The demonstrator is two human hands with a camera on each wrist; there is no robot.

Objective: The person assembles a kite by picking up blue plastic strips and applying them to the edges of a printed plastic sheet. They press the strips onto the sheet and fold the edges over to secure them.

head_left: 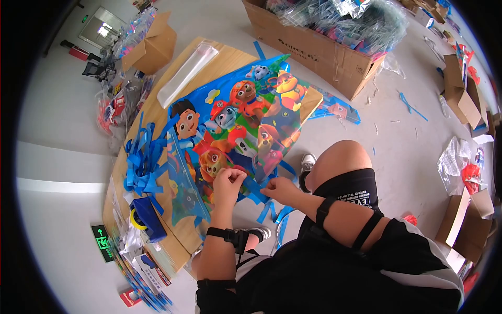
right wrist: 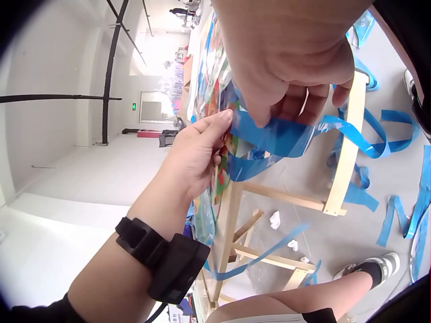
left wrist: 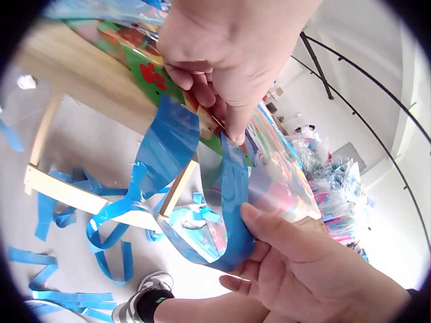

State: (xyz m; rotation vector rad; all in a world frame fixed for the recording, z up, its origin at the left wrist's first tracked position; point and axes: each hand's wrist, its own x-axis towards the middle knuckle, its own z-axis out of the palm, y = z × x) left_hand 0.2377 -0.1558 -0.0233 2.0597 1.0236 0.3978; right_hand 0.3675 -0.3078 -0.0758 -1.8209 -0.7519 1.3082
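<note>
At the far left of the wooden table [head_left: 225,57], a heap of loose blue ribbons [head_left: 141,162] lies near a blue tape dispenser [head_left: 146,215]. A clear plastic sleeve [head_left: 187,73] rests toward the table's far end. Spread across the middle is the cartoon-printed kite [head_left: 246,120], its lower tip hanging at the near edge. There the left hand [head_left: 228,179] pinches the kite's corner, fingers curled, with a blue ribbon strip [left wrist: 229,208] looping away from it. Just to its right, the right hand [head_left: 280,189] holds the other end of that strip between thumb and bent fingers; how tightly it grips seems firm, though the wrist view is too close to be sure. Further right, an open cardboard box [head_left: 314,52] of packaged goods stands on the floor.
</note>
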